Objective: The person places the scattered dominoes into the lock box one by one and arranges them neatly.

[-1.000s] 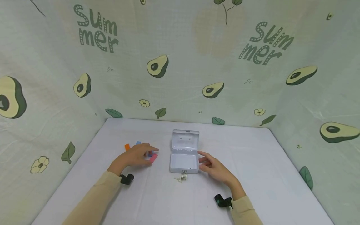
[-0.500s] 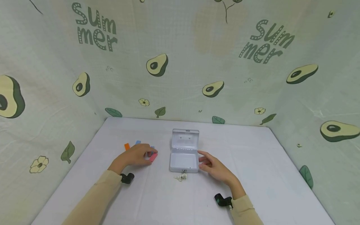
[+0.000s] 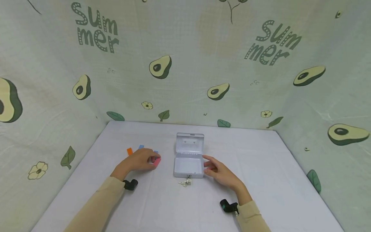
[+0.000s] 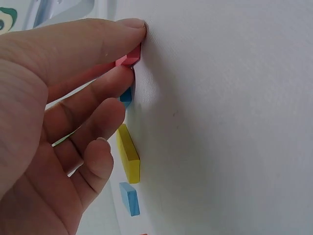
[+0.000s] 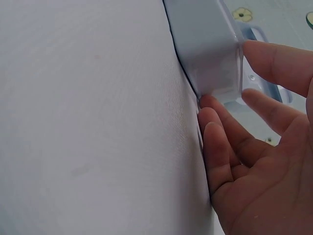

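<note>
In the head view my left hand pinches a pink block between thumb and fingers, low over the table. The left wrist view shows this pink block partly hidden behind the thumb and fingers. To the right stands a pale metal cash box with its lid up and a bare inside. My right hand rests at the box's right side, fingers relaxed. Up close, thumb and finger of the right hand touch the rim of the box, while the other fingers lie by its base.
Small silvery keys and a lock are at the box's front. Around my left hand lie an orange block, a blue block, another blue block and a yellow block. A patterned cloth walls the white table.
The left fingertips have drawn in onto the pink block, which has hardly moved. My right hand keeps its place at the box. The head view has shifted slightly.
</note>
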The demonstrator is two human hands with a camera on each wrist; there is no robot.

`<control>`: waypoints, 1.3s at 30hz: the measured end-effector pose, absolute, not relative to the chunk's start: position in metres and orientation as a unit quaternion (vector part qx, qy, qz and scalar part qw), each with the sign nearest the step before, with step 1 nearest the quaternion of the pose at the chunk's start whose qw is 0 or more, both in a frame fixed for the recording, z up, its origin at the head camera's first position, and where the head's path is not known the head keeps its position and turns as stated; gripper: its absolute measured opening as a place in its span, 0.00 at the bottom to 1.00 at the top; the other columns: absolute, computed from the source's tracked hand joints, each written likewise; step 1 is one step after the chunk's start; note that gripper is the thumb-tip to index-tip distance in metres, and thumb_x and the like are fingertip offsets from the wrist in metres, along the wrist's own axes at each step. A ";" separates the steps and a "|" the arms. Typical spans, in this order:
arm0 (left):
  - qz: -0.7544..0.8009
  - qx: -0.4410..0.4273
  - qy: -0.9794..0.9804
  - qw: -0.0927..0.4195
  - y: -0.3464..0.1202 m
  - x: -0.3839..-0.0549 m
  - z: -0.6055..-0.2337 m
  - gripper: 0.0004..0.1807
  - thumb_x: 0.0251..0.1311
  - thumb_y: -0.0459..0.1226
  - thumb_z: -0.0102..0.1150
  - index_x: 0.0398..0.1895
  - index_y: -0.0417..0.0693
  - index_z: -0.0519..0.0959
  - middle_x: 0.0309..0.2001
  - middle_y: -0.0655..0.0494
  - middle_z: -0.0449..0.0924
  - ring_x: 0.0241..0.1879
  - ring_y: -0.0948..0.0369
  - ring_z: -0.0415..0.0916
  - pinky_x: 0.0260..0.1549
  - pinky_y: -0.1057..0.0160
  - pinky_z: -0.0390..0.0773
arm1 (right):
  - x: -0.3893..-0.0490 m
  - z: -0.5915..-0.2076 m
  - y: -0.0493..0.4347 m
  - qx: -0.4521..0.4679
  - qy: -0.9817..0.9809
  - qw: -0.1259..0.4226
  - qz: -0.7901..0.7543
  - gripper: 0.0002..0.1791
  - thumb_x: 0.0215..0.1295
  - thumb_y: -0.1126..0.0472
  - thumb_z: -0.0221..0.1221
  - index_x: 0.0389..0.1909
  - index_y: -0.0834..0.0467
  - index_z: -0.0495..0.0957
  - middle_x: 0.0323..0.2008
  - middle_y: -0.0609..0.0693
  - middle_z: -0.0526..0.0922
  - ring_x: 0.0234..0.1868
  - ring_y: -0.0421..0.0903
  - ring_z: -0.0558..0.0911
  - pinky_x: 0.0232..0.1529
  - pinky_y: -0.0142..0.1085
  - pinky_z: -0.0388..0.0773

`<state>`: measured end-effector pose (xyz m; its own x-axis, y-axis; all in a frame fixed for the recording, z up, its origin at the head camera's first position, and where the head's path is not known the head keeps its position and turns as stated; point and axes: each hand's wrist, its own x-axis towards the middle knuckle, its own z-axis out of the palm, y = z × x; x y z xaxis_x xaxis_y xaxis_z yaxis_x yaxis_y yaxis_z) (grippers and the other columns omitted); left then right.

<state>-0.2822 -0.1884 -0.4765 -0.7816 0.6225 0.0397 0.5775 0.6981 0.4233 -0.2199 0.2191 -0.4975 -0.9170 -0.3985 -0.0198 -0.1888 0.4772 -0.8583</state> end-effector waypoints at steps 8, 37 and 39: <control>0.224 0.323 0.918 0.052 -0.188 -0.281 -0.477 0.17 0.60 0.34 0.74 0.54 0.46 0.88 0.32 0.62 0.78 0.31 0.67 0.68 0.35 0.66 0.72 | -0.219 -0.499 0.218 -0.160 0.857 0.110 -0.477 0.35 0.77 0.54 0.63 0.80 0.54 0.65 0.63 0.57 0.80 0.60 0.51 0.81 0.61 0.39 0.77; 0.246 0.295 0.921 0.060 -0.189 -0.283 -0.482 0.16 0.60 0.35 0.76 0.51 0.46 0.88 0.31 0.64 0.78 0.32 0.66 0.71 0.36 0.66 0.74 | -0.219 -0.500 0.221 -0.173 0.845 0.122 -0.491 0.38 0.77 0.55 0.64 0.82 0.55 0.62 0.64 0.58 0.79 0.61 0.52 0.80 0.61 0.33 0.76; 0.252 0.291 0.921 0.063 -0.189 -0.283 -0.482 0.16 0.59 0.35 0.76 0.51 0.46 0.88 0.31 0.63 0.79 0.32 0.66 0.71 0.36 0.66 0.75 | -0.220 -0.500 0.221 -0.179 0.844 0.118 -0.492 0.38 0.77 0.56 0.64 0.82 0.57 0.62 0.63 0.59 0.80 0.60 0.52 0.81 0.60 0.32 0.77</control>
<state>-0.2831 -0.1892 -0.4819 -0.8223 0.5682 0.0315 0.5048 0.7027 0.5014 -0.2199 0.2212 -0.5000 -0.9080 -0.4184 -0.0222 -0.1867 0.4513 -0.8726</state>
